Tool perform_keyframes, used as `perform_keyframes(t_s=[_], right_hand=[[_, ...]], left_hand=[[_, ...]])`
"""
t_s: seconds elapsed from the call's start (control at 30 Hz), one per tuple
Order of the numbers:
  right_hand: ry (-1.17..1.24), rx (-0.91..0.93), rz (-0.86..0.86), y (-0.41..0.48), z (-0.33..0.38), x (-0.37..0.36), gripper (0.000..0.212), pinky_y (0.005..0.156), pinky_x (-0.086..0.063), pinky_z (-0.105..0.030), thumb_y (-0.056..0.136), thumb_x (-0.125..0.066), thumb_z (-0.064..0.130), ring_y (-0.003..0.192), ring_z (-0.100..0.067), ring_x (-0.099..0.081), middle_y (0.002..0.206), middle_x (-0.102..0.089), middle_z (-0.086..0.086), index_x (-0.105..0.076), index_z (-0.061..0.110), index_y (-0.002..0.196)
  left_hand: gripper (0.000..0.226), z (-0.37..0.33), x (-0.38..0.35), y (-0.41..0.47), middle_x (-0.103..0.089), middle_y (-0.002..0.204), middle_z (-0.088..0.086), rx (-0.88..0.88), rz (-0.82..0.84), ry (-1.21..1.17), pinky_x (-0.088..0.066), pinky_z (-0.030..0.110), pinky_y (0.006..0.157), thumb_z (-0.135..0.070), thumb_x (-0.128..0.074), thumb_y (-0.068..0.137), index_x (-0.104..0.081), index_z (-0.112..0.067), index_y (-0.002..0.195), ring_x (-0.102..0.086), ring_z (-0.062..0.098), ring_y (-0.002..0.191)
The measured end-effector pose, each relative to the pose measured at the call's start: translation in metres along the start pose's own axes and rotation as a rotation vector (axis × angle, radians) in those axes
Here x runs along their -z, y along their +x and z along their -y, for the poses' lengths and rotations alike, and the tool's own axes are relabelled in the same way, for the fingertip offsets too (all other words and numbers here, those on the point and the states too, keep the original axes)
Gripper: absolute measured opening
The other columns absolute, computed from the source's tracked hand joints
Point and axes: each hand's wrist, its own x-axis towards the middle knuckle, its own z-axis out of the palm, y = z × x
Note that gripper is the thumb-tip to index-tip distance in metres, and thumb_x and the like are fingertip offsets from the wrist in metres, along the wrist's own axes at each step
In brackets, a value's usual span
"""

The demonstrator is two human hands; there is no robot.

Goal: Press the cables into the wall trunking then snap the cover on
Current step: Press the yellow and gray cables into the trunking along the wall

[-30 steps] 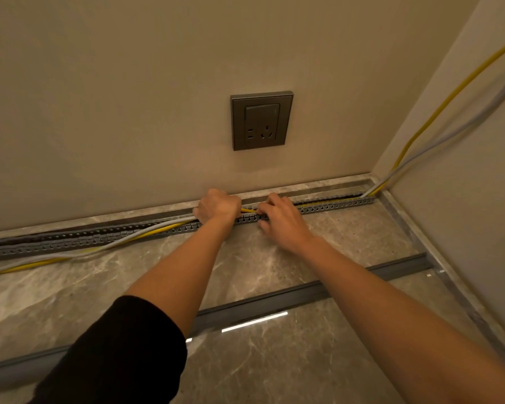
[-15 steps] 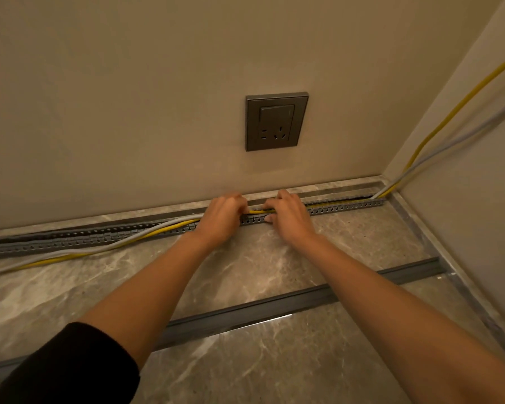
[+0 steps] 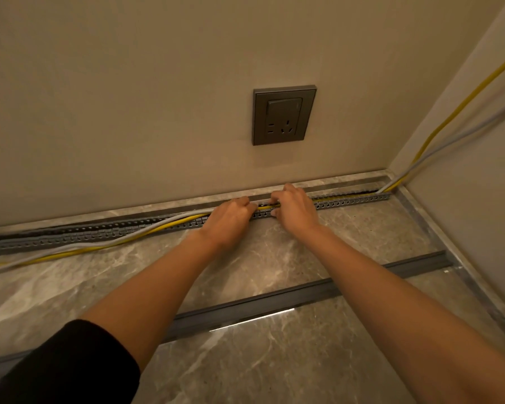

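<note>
Left hand [image 3: 229,218] and right hand [image 3: 293,209] rest side by side on the slotted trunking [image 3: 350,201], directly below the wall socket [image 3: 285,115]. Both hands are curled, fingers pressed down on the 2 cables. Between the hands, the yellow cable [image 3: 266,207] sits in the channel. Right of the socket, both cables lie inside the trunking up to the corner. Left of the socket, the yellow and grey cable [image 3: 164,224] lie out on the floor. The cover [image 3: 274,303] lies loose on open floor, well apart from the trunking.
</note>
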Motion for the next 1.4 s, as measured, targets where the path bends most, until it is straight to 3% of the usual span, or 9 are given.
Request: perform_keyframes(t_s=[0.13, 0.3, 0.37, 0.6, 0.77, 0.9, 1.03, 1.17, 1.4], right_hand=[[-0.01, 0.025, -0.017, -0.002, -0.001, -0.004, 0.033, 0.099, -0.039, -0.04, 0.092, -0.055, 0.013, 0.12, -0.031, -0.044, 0.126, -0.051, -0.012, -0.057, 0.015, 0.125], [0.0, 0.206, 0.076, 0.0, -0.008, -0.008, 0.046, 0.101, -0.034, -0.03, 0.091, -0.057, 0.014, 0.118, -0.025, -0.046, 0.124, -0.052, -0.008, -0.05, 0.023, 0.135], [0.031, 0.217, 0.079, 0.005, -0.006, -0.007, 0.042, 0.101, -0.034, -0.03, 0.088, -0.061, 0.021, 0.117, -0.024, -0.047, 0.122, -0.054, -0.008, -0.056, 0.018, 0.13], [0.024, 0.235, 0.048, 0.023, -0.002, -0.007, 0.027, 0.088, -0.04, -0.034, 0.086, -0.062, 0.017, 0.113, -0.029, -0.052, 0.113, -0.062, -0.015, -0.069, 0.008, 0.11], [0.051, 0.222, 0.061, 0.029, -0.003, -0.009, 0.023, 0.083, -0.042, -0.035, 0.085, -0.06, 0.016, 0.111, -0.031, -0.054, 0.108, -0.063, -0.017, -0.069, 0.005, 0.104], [-0.008, 0.24, 0.047, 0.02, -0.001, -0.006, 0.032, 0.095, -0.041, -0.037, 0.09, -0.058, 0.015, 0.118, -0.028, -0.047, 0.118, -0.057, -0.013, -0.062, 0.006, 0.121], [-0.039, 0.205, 0.001, 0.013, 0.006, -0.011, 0.032, 0.099, -0.038, -0.036, 0.092, -0.053, 0.012, 0.119, -0.028, -0.045, 0.122, -0.055, -0.012, -0.059, 0.005, 0.122], [-0.005, 0.163, -0.047, 0.004, 0.017, -0.015, 0.038, 0.101, -0.037, -0.034, 0.089, -0.052, 0.004, 0.119, -0.029, -0.047, 0.124, -0.055, -0.013, -0.056, 0.006, 0.126], [0.102, 0.163, -0.038, -0.009, 0.048, -0.026, 0.035, 0.099, -0.039, -0.036, 0.091, -0.056, 0.013, 0.112, -0.032, -0.053, 0.12, -0.06, -0.013, -0.059, 0.012, 0.125]], left_hand=[[0.03, -0.003, -0.001, 0.002, -0.054, 0.118, 0.012, 0.023, -0.016, -0.007, -0.043, 0.038, 0.085, -0.012, -0.047, 0.094, -0.057, -0.01, 0.123, -0.055, 0.031, 0.109], [0.022, -0.006, 0.001, 0.011, -0.06, 0.113, 0.02, 0.194, -0.075, -0.264, -0.044, 0.041, 0.087, 0.001, -0.052, 0.087, -0.064, 0.0, 0.106, -0.056, 0.035, 0.106], [0.023, -0.006, 0.001, 0.013, -0.06, 0.114, 0.022, 0.201, -0.067, -0.281, -0.044, 0.042, 0.088, 0.002, -0.052, 0.086, -0.063, 0.002, 0.107, -0.056, 0.037, 0.107], [0.019, -0.001, -0.005, 0.024, -0.063, 0.103, 0.029, 0.22, -0.138, -0.358, -0.045, 0.044, 0.081, 0.01, -0.054, 0.077, -0.065, 0.009, 0.092, -0.059, 0.039, 0.099], [0.02, 0.0, -0.004, 0.025, -0.063, 0.106, 0.027, 0.243, -0.153, -0.387, -0.045, 0.042, 0.083, 0.008, -0.058, 0.078, -0.065, 0.008, 0.097, -0.059, 0.037, 0.101], [0.023, 0.002, -0.002, 0.013, -0.058, 0.113, 0.023, 0.22, -0.161, -0.381, -0.045, 0.04, 0.09, -0.003, -0.059, 0.086, -0.062, 0.005, 0.108, -0.058, 0.035, 0.103], [0.025, 0.02, 0.004, -0.004, -0.059, 0.115, 0.02, 0.258, -0.207, -0.311, -0.046, 0.042, 0.09, -0.008, -0.056, 0.09, -0.062, 0.002, 0.112, -0.058, 0.036, 0.106], [0.023, 0.05, 0.011, -0.018, -0.061, 0.112, 0.019, 0.338, -0.099, -0.262, -0.046, 0.042, 0.089, -0.012, -0.057, 0.09, -0.067, -0.002, 0.108, -0.057, 0.036, 0.107], [0.023, 0.063, 0.015, -0.032, -0.057, 0.119, 0.015, 0.235, -0.048, -0.259, -0.043, 0.036, 0.09, -0.009, -0.057, 0.09, -0.064, -0.005, 0.111, -0.054, 0.032, 0.11]])
